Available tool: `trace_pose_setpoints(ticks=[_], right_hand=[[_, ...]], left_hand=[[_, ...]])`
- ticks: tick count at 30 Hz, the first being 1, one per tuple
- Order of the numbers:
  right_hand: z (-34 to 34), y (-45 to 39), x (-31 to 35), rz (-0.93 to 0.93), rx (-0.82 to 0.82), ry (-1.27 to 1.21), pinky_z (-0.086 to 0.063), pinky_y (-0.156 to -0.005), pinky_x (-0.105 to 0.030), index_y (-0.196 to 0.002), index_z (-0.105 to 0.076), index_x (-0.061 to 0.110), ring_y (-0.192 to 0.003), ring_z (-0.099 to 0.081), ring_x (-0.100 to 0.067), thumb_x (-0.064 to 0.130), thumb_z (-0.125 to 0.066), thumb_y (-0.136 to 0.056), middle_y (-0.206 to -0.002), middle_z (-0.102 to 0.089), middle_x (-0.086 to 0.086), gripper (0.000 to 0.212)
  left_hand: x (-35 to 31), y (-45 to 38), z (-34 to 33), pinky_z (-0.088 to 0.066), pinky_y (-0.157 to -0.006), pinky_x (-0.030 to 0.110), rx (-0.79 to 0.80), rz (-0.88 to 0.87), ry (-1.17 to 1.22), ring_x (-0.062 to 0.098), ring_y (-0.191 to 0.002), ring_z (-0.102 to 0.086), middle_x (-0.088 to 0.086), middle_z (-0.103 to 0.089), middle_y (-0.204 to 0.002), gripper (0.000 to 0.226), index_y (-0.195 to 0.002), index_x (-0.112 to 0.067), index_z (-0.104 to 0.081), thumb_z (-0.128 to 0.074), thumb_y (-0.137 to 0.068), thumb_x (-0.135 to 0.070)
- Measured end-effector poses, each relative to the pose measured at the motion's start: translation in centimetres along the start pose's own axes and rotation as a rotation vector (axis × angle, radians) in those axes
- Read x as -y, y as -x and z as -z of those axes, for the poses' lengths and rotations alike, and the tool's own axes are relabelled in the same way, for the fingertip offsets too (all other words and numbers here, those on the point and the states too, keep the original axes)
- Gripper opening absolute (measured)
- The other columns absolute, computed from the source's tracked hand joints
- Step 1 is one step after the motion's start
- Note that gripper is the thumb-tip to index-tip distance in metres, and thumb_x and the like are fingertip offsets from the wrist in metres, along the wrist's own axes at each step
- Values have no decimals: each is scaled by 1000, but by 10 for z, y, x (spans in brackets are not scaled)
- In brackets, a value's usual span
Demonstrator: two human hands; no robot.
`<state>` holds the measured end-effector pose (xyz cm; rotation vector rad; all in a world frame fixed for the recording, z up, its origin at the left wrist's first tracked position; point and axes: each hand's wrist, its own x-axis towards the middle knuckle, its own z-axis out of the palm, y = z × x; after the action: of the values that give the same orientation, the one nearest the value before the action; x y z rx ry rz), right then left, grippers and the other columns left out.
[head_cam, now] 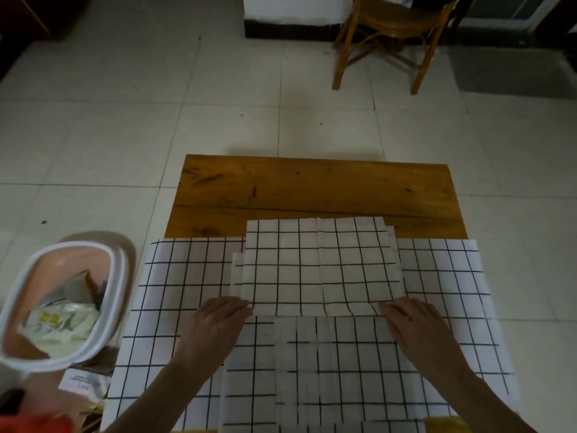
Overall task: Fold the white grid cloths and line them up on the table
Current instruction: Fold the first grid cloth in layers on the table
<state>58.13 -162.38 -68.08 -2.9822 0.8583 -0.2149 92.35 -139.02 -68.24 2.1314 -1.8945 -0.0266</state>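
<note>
Pinching the folded cloth's [321,267] near corners, your left hand [215,326] and right hand [415,329] were mid-counter [312,189]; it looked light and floppy, so corners were the spot.

folded cloth [321,267] on spread cloth [187,276].

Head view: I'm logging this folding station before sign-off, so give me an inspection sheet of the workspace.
Surface: wooden table, far part bare, near part under cloth.
Job's things: folded cloth lies on a spread cloth; another folded piece nearer.
Clutter: bin with rubbish on the floor at left.
Grippers: left hand and right hand pinch the folded cloth's near corners.
Cables: nothing seen.
Surroundings: tiled floor, wooden chair, grey mat.
</note>
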Motion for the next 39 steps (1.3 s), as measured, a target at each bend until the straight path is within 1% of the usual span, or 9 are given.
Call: trace_pose_setpoints(ticks=[1, 5, 8, 11, 14, 23, 29, 34, 39], right_hand=[[0, 3, 1, -1, 2, -4, -59, -74, -43, -112, -72, 13, -80, -69, -26, 21, -72, -88, -99, -65, -5, 25], [5, 3, 20, -137, 9, -32, -55, -81, -42, -116, -74, 13, -91, -67, -26, 42, -34, -107, -107, -69, -4, 51], [-3, -16, 47, -226, 58, -92, -53, -102, -45, -140, -62, 14, -127, -62, -27, 44, -14, -112, -141, -62, -7, 63], [-24, -33, 66, -204, 146, -123, -24, -126, -42, -163, -29, 22, -159, -19, -21, 46, -16, -112, -171, -23, -2, 58], [-43, -33, 71, -263, 207, -123, -9, -129, -42, -166, -5, 27, -161, 5, -17, 55, -15, -111, -174, 1, 4, 63], [-50, -4, 88, -448, 217, -30, -12, -127, -46, -166, -15, 23, -161, -6, -23, 57, -25, -108, -175, -6, -1, 68], [-40, -7, 86, -442, 176, -43, -20, -124, -44, -163, -28, 16, -159, -17, -26, 56, -24, -108, -172, -19, -5, 68], [-41, -30, 81, -264, 162, -53, -17, -126, -49, -165, -21, 20, -161, -9, -23, 50, -27, -109, -174, -11, -2, 64], [-53, -35, 77, -333, 229, -103, -11, -126, -47, -167, -7, 24, -161, 1, -19, 57, -20, -109, -175, -2, 1, 67]], left_hand=[[-2, 1, -1, -55, -89, 30, 25, 10, 7, 16, -99, -73, -2, -77, -106, 31, -104, -20, -80, -52, -92, -29], [-27, -7, -6, -52, -102, 34, 39, 79, 122, 17, -120, -61, 0, -69, -127, 37, -122, -18, -71, -50, -98, -36], [-58, -26, -22, -48, -111, 40, 83, 110, 87, 19, -136, -53, 4, -57, -147, 45, -141, -18, -58, -38, -105, -38], [-82, -44, -45, -38, -119, 45, 139, 164, 56, 24, -149, -40, 7, -44, -161, 53, -154, -16, -45, -30, -107, -38], [-100, -55, -62, -29, -125, 46, 168, 217, 59, 26, -154, -30, 9, -34, -166, 56, -158, -14, -38, -29, -108, -37], [-113, -42, -75, -16, -123, 53, 241, 227, 13, 27, -160, -8, 8, -10, -174, 64, -165, -16, -19, -27, -109, -46], [-108, -43, -74, -15, -124, 54, 233, 189, -1, 27, -160, -5, 7, -10, -173, 64, -164, -17, -22, -32, -109, -48], [-105, -54, -78, -19, -124, 55, 193, 189, 2, 28, -160, -10, 8, -12, -173, 61, -164, -15, -25, -30, -109, -42], [-104, -54, -84, -19, -125, 58, 215, 225, 0, 27, -161, -3, 7, -4, -174, 66, -166, -18, -15, -33, -108, -44]])
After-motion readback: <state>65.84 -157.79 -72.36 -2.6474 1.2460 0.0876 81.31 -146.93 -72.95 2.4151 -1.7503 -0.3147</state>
